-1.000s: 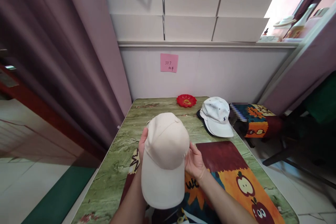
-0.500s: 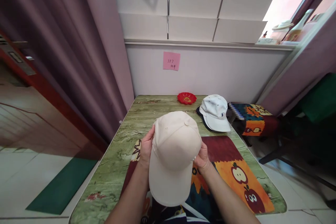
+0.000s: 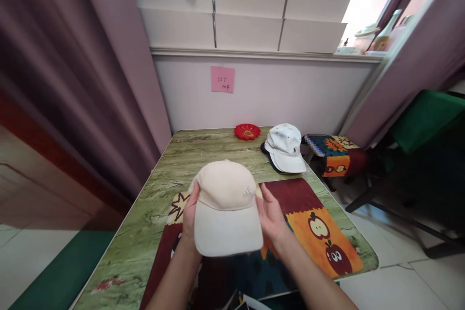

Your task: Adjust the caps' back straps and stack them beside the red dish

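Note:
A cream baseball cap (image 3: 227,189) is held between my two hands above the patterned mat, its brim pointing down toward me. My left hand (image 3: 191,210) grips the cap's left side, fingers partly hidden behind it. On the other side, my right hand (image 3: 271,213) supports the cap, with its thumb raised at the edge and its other fingers mostly behind the cap. A white cap (image 3: 286,147) with a small dark logo lies on top of a dark cap (image 3: 271,159) at the table's back right.
A red scalloped dish (image 3: 247,131) stands near the table's back edge. The colourful mat (image 3: 294,193) covers the front of the green wood-patterned table (image 3: 145,203). A pink note (image 3: 223,79) is on the wall. Right of the table is a cloth-covered stool (image 3: 337,160).
The cream cap has tilted, so its front and small side mark now show, and the brim has swung up to face me. My right hand's grip has loosened somewhat. The camera view has shifted right.

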`<state>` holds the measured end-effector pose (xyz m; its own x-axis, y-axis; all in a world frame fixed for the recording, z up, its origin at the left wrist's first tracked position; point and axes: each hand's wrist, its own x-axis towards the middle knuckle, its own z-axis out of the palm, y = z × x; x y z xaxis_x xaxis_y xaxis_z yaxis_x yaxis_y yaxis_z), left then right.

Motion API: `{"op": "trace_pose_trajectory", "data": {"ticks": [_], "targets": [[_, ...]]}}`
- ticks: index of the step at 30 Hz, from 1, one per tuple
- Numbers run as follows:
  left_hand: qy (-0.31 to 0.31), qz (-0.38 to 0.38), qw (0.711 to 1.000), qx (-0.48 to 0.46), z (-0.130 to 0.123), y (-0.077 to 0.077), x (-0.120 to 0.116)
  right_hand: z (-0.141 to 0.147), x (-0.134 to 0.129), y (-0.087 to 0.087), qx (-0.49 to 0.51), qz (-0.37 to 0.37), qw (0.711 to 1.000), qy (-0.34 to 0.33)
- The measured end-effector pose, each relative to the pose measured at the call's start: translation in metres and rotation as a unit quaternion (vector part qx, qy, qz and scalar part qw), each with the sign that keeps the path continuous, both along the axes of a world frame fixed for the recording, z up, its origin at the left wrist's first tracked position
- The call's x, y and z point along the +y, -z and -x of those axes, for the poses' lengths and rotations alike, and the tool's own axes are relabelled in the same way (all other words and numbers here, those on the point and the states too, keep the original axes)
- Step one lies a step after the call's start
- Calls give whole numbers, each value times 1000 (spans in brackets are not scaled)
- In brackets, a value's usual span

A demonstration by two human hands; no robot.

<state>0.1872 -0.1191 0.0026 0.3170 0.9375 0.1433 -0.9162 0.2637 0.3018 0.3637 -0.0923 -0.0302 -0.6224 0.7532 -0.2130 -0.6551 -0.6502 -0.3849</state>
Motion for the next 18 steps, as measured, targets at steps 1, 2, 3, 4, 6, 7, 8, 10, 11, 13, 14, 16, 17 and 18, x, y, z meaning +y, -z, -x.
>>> {"op": "trace_pose_trajectory", "data": {"ticks": [1,2,3,4,6,7,8,10,11,13,14,16,17,18], "targets": [[-15,-2,1000,-7,4,2,5,2,-12,0,-3,19,1000,11],[-33,-4,999,-15,8,5,10,4,-24,1,-9,44,999,31],[-54,-8,998,-24,12,9,15,7,-34,1,-13,68,996,59],[-73,-14,997,-34,14,13,21,10,-42,0,-12,81,993,90],[-94,-23,994,-53,16,22,29,15,-49,-3,-26,97,987,127],[-95,-27,993,-60,15,26,32,16,-49,-6,-42,107,983,142],[-93,-30,993,-64,13,29,34,16,-46,-8,-61,116,979,155],[-109,-31,992,-53,5,34,35,12,-35,-15,-97,127,971,177],[-132,-25,990,-29,1,36,34,9,-27,-19,-110,125,968,185],[-193,5,978,77,-7,42,31,-1,-8,-32,-127,108,967,195],[-213,24,963,163,-9,47,29,-7,3,-41,-132,94,967,199],[-219,39,900,375,-11,63,24,-23,30,-64,-128,49,965,225],[-209,27,851,481,-11,73,21,-32,46,-77,-116,16,962,247],[-205,1,796,570,-10,83,19,-41,63,-90,-105,-15,954,279]]}}
